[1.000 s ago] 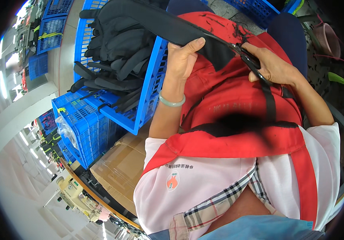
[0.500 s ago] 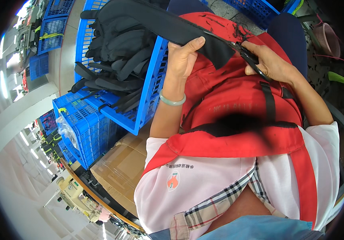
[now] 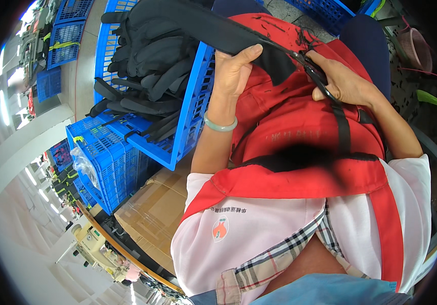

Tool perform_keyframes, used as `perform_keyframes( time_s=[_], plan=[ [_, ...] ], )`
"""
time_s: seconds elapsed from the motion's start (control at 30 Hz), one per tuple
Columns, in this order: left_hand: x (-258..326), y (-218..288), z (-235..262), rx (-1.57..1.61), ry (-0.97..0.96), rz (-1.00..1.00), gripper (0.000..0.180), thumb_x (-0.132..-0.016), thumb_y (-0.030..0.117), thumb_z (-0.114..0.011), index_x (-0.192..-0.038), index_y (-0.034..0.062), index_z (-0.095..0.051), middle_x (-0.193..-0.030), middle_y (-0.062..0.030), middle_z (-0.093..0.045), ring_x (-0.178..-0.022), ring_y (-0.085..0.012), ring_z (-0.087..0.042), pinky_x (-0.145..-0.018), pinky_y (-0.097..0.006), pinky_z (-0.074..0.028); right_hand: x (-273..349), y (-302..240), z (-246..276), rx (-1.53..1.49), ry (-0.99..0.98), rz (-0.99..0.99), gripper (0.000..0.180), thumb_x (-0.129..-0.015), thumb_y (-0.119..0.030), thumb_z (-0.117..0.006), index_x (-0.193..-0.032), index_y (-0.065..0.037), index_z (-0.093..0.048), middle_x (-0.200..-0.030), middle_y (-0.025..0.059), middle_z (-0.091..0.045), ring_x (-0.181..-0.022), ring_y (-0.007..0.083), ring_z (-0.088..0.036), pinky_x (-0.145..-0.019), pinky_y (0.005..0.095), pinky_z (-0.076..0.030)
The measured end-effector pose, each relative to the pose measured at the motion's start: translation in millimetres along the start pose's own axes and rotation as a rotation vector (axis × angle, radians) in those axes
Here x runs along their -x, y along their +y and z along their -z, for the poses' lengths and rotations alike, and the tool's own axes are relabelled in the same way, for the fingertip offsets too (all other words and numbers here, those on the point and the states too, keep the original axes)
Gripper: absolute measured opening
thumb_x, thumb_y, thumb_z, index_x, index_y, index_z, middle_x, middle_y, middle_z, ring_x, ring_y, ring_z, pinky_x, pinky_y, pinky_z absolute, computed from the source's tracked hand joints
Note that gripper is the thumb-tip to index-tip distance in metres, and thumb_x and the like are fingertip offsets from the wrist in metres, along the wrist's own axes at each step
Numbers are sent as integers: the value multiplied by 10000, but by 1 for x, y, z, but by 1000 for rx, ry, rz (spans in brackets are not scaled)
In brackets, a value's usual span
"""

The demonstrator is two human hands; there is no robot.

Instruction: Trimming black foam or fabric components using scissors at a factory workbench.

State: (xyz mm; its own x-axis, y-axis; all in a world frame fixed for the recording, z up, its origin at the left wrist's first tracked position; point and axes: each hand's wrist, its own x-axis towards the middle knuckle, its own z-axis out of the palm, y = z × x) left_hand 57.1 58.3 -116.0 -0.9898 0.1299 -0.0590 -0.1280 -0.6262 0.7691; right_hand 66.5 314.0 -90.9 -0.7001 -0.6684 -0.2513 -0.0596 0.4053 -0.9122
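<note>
Left hand [image 3: 236, 68], upper centre: thumb and fingers clamped on black strip [image 3: 198, 28], which runs from upper left to upper centre. Right hand [image 3: 348, 82], upper right: fingers wrapped round scissors [image 3: 313, 70], blades at strip's edge.

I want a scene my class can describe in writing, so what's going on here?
A person in a red apron holds a long black strip near one end with the left hand. The right hand holds scissors, their blades at the strip's edge. The strip stretches back over a blue crate on the person's left, which holds a heap of similar black pieces. Dark scraps lie on the apron.
</note>
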Motion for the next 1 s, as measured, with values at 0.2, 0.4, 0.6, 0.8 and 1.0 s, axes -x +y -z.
perform_keyframes(
  time_s=[0.2, 0.4, 0.6, 0.8, 1.0],
  plan=[
    [1, 1, -1, -34, 0, -19, 255, -761, -139, -695, -954, 26, -674, -921, -60, -686, -854, -169, -665, -815, -293, -539, -2, -6, 1, 140, 19, 27, 738, -721, -536, -762, -1080, 34, -460, -715, 70, -407, -668, 165, -439, -618, 333, -403],
    [2, -4, 1, 13, 26, 3, 260, -760, -135, -699, -959, 30, -672, -922, -63, -688, -852, -169, -669, -807, -291, -542, -7, 5, 2, 69, -20, -123, 679, -787, -503, -727, -1134, 34, -497, -721, 137, -488, -664, 230, -453, -624, 360, -394],
    [0, -5, 4, 2, -11, -12, 266, -762, -137, -696, -967, 28, -659, -915, -63, -685, -849, -169, -669, -810, -291, -544, -1, -10, -2, 148, 62, 31, 566, -811, -452, -724, -1005, 30, -500, -681, 123, -493, -642, 181, -448, -596, 339, -382],
    [-2, -8, 4, 19, 25, 25, 267, -765, -144, -687, -968, 27, -655, -920, -64, -682, -865, -168, -667, -820, -285, -540, -7, 1, 0, 34, 29, -56, 485, -861, -417, -698, -905, 23, -499, -657, 76, -360, -626, 154, -357, -567, 330, -350],
    [-3, -8, 5, 46, 6, 30, 292, -764, -150, -682, -995, 25, -649, -940, -65, -678, -878, -171, -664, -836, -287, -535, -2, 4, 4, 154, 30, 10, 708, -788, -499, -733, -1201, 15, -474, -747, 153, -514, -737, 286, -541, -690, 402, -424]
  ],
)
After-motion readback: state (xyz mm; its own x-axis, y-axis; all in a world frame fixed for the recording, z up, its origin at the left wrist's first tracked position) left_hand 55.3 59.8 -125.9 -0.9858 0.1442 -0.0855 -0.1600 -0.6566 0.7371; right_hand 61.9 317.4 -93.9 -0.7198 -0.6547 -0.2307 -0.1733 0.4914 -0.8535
